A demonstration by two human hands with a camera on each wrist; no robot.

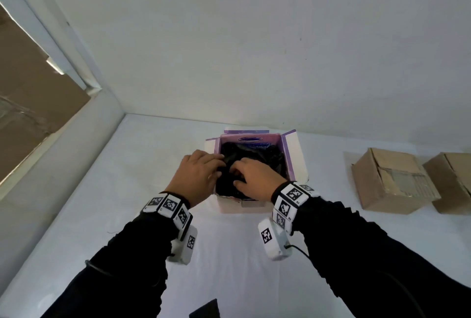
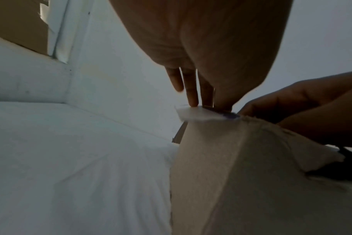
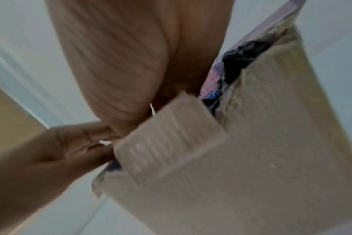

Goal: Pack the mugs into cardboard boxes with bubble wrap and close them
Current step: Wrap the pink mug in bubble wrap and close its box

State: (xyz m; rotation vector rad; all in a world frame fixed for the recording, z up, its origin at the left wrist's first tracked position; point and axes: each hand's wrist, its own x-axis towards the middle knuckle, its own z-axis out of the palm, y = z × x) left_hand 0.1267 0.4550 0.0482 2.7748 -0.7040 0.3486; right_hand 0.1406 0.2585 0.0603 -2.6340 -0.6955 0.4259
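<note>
Open box [image 1: 295,157] holds crumpled black wrap [image 1: 257,157].

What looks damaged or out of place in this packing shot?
The open box has ragged, torn edges, seen from the right wrist view, with dark wrapping bulging at the tear. Both the left hand and right hand press into that wrapping. Two brown boxes sit closed.
</note>
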